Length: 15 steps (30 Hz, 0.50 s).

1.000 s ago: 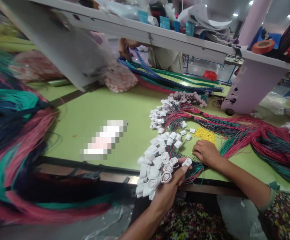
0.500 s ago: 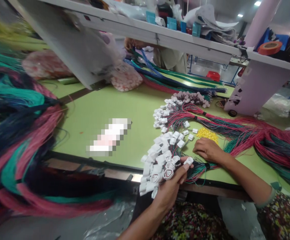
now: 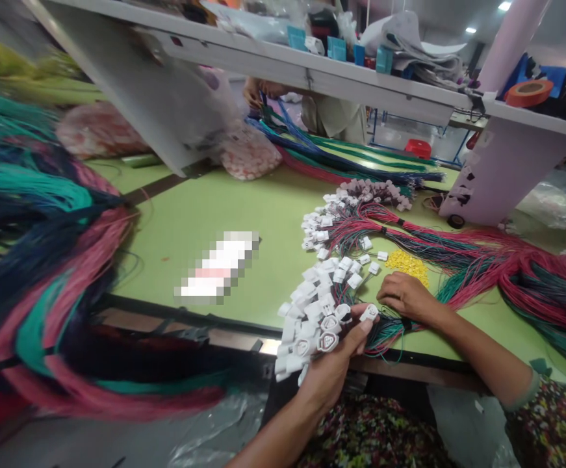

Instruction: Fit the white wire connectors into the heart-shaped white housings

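Observation:
My left hand (image 3: 332, 364) pinches a white connector (image 3: 370, 312) between thumb and fingers at the table's front edge. Beside and over that hand spreads a bunch of white connectors (image 3: 307, 296) on thin wires, several with their open ends toward me. My right hand (image 3: 406, 297) rests just right of them, fingers curled and closed. Whatever its fingertips hold, if anything, is hidden. Directly behind it lies a heap of small yellow pieces (image 3: 406, 261). Below the right hand runs a tied bundle of green and red wires (image 3: 385, 335).
More wire bundles (image 3: 458, 244) with white connectors lie at the right. Thick wire hanks (image 3: 63, 279) hang at the left. A shelf (image 3: 341, 84) crosses above the green table (image 3: 166, 214). Behind it, a co-worker's hands (image 3: 258, 91) handle blue and green wires. Bags of pinkish-white parts (image 3: 248, 156) stand underneath.
The whole view has shifted slightly. Both hands keep nearly the same places and grips, the left with its white connector, the right beside the yellow heap.

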### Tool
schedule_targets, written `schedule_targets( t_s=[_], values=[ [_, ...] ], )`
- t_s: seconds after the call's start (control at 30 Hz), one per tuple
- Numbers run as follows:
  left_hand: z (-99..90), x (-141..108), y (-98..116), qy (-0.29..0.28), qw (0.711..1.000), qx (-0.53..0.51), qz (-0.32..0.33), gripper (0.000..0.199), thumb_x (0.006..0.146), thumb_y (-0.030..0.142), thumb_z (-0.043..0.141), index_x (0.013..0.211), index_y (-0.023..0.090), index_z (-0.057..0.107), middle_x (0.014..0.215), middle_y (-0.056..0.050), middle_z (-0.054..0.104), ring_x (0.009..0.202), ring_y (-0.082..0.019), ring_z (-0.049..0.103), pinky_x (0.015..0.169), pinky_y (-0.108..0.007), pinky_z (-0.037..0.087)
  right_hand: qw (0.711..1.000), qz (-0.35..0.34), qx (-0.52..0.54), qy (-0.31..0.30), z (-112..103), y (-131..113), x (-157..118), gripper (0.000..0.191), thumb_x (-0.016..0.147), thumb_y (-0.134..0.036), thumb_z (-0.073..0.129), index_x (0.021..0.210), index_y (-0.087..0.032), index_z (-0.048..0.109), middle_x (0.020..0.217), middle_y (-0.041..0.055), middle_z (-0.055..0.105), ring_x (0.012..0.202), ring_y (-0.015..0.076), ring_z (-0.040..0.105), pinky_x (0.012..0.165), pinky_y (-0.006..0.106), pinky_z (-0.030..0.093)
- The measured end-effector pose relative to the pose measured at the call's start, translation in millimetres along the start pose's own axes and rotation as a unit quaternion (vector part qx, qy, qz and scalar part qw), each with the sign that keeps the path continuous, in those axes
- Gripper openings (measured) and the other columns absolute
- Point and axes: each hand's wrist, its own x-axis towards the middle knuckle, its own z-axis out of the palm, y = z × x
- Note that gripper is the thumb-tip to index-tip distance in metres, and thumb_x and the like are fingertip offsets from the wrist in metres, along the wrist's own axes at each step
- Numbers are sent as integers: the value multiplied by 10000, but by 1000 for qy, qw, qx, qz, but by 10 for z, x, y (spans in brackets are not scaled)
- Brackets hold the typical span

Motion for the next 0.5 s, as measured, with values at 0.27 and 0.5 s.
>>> schedule_targets(
  t_s=[0.27,0.5],
  values=[
    [-65,10,-93,-26,991,115,64,259,808,346,780,1019,202,744,671,29,640,605,-145,562,581,-268,466,954,77,241,161,-292,-646,-258,119,976,-257,627,947,-204,729,891,40,701,850,177,659,777,303,533],
    [-77,-16,-139,-37,971,199,124,239,846,350,724,1049,224,744,948,-43,759,839,-227,693,724,-342,573,947,57,223,222,-251,-975,-455,110,967,-182,629,981,-222,731,897,35,699,856,171,654,772,291,523]
  ],
)
